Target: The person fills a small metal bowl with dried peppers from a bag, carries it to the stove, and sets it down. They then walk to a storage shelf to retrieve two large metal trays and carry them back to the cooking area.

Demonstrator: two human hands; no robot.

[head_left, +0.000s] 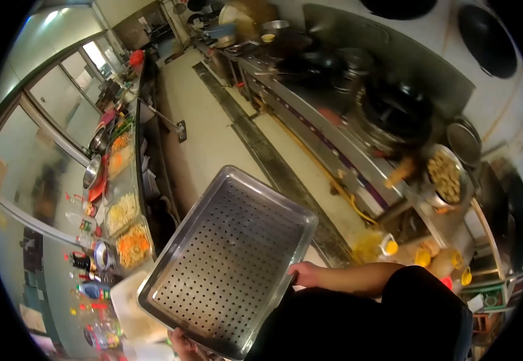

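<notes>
A rectangular perforated steel tray [228,259] is held up in front of my body, tilted, with its raised rim all round and nothing on it. My right hand [306,274] grips the rim on the right side, its fingers partly hidden behind the edge. Lower down, my left hand [183,345] is closed on the near left corner of the same tray; part of it is cut off by the frame's bottom edge.
Left of me, a counter carries containers of shredded orange vegetables [133,245], pale shreds [121,213] and several bottles [96,290]. On the right stands a stove with a large dark wok [397,111] and a bowl of brown chunks [445,177]. A floor drain [243,129] runs along the aisle.
</notes>
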